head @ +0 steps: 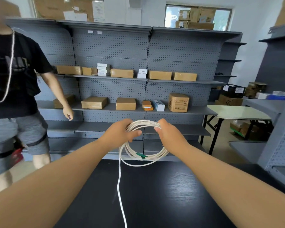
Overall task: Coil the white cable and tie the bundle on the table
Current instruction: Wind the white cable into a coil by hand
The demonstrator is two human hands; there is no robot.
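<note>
The white cable (145,156) is wound into a round coil of several loops, held up in the air above the far edge of the black table (163,195). My left hand (120,130) grips the coil's upper left side, thumb across the strands. My right hand (167,131) grips the upper right side. A green connector (141,155) sits at the bottom of the coil. One loose strand (119,186) hangs from the coil's left side down over the table toward me.
Grey pegboard shelving (138,79) with cardboard boxes stands behind the table. A person in a black shirt (15,79) stands at the left. At the right are a white folding table (237,112) and more grey shelves (278,96).
</note>
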